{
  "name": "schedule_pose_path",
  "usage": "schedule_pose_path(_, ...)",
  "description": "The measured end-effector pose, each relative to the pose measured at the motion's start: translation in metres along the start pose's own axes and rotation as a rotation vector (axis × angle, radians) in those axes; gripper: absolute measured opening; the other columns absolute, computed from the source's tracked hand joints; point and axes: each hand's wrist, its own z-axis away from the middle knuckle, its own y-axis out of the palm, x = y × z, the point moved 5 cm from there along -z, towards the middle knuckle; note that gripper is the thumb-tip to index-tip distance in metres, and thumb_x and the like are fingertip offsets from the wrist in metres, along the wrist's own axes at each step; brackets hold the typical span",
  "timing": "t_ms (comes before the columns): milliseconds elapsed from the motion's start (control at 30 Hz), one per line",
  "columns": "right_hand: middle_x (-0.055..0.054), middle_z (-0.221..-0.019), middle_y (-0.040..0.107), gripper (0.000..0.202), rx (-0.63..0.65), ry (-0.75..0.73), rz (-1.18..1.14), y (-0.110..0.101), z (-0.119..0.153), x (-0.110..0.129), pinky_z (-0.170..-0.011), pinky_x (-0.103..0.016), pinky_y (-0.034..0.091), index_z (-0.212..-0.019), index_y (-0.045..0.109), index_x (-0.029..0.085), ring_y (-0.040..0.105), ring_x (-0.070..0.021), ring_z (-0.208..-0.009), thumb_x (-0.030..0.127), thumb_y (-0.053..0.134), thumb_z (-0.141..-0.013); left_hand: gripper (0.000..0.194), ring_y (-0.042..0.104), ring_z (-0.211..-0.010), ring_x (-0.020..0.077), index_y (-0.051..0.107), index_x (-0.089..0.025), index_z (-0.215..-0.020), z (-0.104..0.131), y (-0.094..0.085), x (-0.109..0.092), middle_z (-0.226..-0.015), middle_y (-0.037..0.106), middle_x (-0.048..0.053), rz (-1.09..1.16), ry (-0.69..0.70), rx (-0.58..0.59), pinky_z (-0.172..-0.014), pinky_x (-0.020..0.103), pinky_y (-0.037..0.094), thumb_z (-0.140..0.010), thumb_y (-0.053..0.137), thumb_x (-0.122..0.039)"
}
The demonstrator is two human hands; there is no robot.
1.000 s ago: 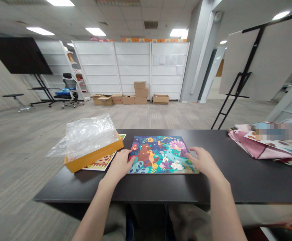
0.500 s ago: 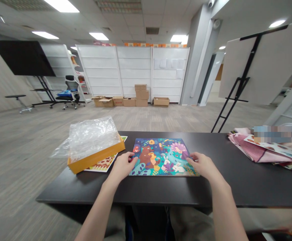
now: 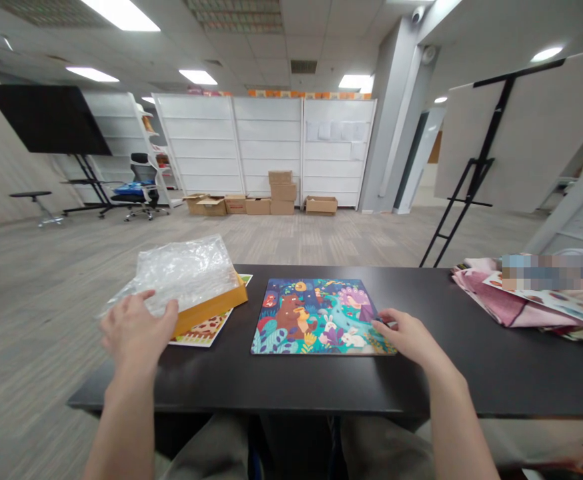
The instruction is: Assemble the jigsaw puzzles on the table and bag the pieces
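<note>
From my head camera, the bright animal picture [image 3: 316, 319] lies flat on the black table [image 3: 296, 383], right in front of me. My left hand [image 3: 139, 330] has its fingers spread, by the yellow box [image 3: 216, 305] with crinkly clear plastic [image 3: 186, 270] on it. My right hand [image 3: 404, 337] is at the picture's right edge; I can't tell if its fingers pinch it. If my left hand bumps the box, it could slide off the table's near end. If my right hand jerks, the picture could go crooked.
</note>
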Motion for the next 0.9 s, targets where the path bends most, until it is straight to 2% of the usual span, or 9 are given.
schedule_pose_path(100, -0.012, -0.105, 0.078, 0.032, 0.02, 0.021, -0.012, -0.002, -0.001, -0.002, -0.077, -0.033, 0.054, -0.104, 0.074, 0.018, 0.073, -0.026, -0.086, 0.041, 0.062, -0.085, 0.063, 0.033, -0.144, 0.0461, 0.048, -0.016, -0.136, 0.003, 0.011, 0.012, -0.144, 0.054, 0.023, -0.01, -0.075, 0.063, -0.106, 0.066, 0.037, -0.086, 0.059, -0.051)
schedule_pose_path(200, -0.012, -0.103, 0.078, 0.03, 0.031, 0.023, -0.004, -0.004, -0.001, 0.001, -0.077, -0.033, 0.054, -0.103, 0.074, 0.019, 0.074, -0.0258, -0.086, 0.04, 0.062, -0.085, 0.07, 0.03, -0.145, 0.0474, 0.043, -0.014, -0.142, 0.008, 0.015, 0.007, -0.147, 0.049, 0.027, 0.02, -0.05, 0.108, -0.108, 0.067, 0.033, -0.086, 0.057, -0.053)
schedule_pose_path(267, -0.011, -0.101, 0.078, 0.029, 0.036, 0.012, 0.012, -0.005, 0.0, 0.004, -0.076, -0.033, 0.054, -0.102, 0.075, 0.02, 0.074, -0.0256, -0.085, 0.04, 0.063, -0.084, 0.075, 0.033, -0.142, 0.0484, 0.038, -0.012, -0.145, 0.008, 0.01, 0.003, -0.148, 0.047, 0.027, 0.038, -0.075, 0.085, -0.108, 0.067, 0.032, -0.085, 0.057, -0.053)
schedule_pose_path(367, -0.011, -0.101, 0.078, 0.028, 0.036, 0.006, 0.015, -0.006, 0.001, 0.007, -0.077, -0.033, 0.054, -0.101, 0.075, 0.02, 0.074, -0.0252, -0.085, 0.039, 0.063, -0.084, 0.082, 0.042, -0.136, 0.0468, 0.032, -0.013, -0.149, 0.003, 0.004, 0.005, -0.141, 0.056, 0.021, 0.096, -0.156, 0.015, -0.107, 0.066, 0.034, -0.081, 0.063, -0.046)
schedule_pose_path(467, -0.011, -0.103, 0.078, 0.028, 0.035, 0.01, -0.012, -0.007, 0.002, 0.006, -0.077, -0.032, 0.054, -0.101, 0.075, 0.02, 0.073, -0.0249, -0.085, 0.038, 0.063, -0.083, 0.08, 0.055, -0.123, 0.0382, 0.029, -0.012, -0.151, -0.004, 0.006, 0.01, -0.123, 0.068, 0.012, 0.232, -0.172, -0.016, -0.106, 0.058, 0.04, -0.083, 0.061, -0.04)
schedule_pose_path(567, -0.011, -0.101, 0.079, 0.029, 0.024, 0.0, -0.035, -0.009, 0.004, 0.006, -0.075, -0.032, 0.054, -0.1, 0.075, 0.02, 0.073, -0.0249, -0.083, 0.039, 0.063, -0.082, 0.057, 0.063, -0.103, 0.0279, 0.05, -0.014, -0.14, -0.006, 0.003, 0.005, -0.106, 0.069, 0.006, 0.389, 0.003, -0.12, -0.1, 0.044, 0.048, -0.087, 0.058, -0.034)
schedule_pose_path(667, -0.012, -0.1, 0.078, 0.031, 0.038, -0.005, -0.045, -0.009, 0.005, 0.006, -0.074, -0.033, 0.054, -0.1, 0.075, 0.019, 0.073, -0.0256, -0.083, 0.041, 0.062, -0.083, 0.029, 0.063, -0.095, 0.0248, 0.07, -0.02, -0.115, 0.004, -0.015, -0.014, -0.099, 0.065, 0.004, 0.496, 0.264, -0.308, -0.096, 0.042, 0.051, -0.092, 0.055, -0.031)
schedule_pose_path(767, -0.013, -0.1, 0.077, 0.031, 0.008, 0.006, -0.017, -0.01, 0.004, 0.004, -0.076, -0.034, 0.054, -0.1, 0.075, 0.018, 0.072, -0.027, -0.085, 0.039, 0.062, -0.081, 0.021, 0.062, -0.092, 0.0241, 0.071, -0.022, -0.109, 0.022, -0.039, -0.034, -0.095, 0.064, 0.004, 0.599, 0.336, -0.495, -0.088, 0.041, 0.054, -0.093, 0.059, -0.029)
schedule_pose_path(900, -0.014, -0.1, 0.075, 0.029, -0.223, -0.074, -0.091, -0.023, 0.002, 0.016, -0.076, -0.037, 0.053, -0.095, 0.074, 0.017, 0.07, -0.0265, -0.084, 0.038, 0.06, -0.08, 0.014, 0.062, -0.096, 0.0239, 0.07, -0.02, -0.102, 0.05, -0.059, -0.071, -0.098, 0.067, 0.007, 0.681, 0.428, -0.625, -0.091, 0.041, 0.052, -0.095, 0.06, -0.028)
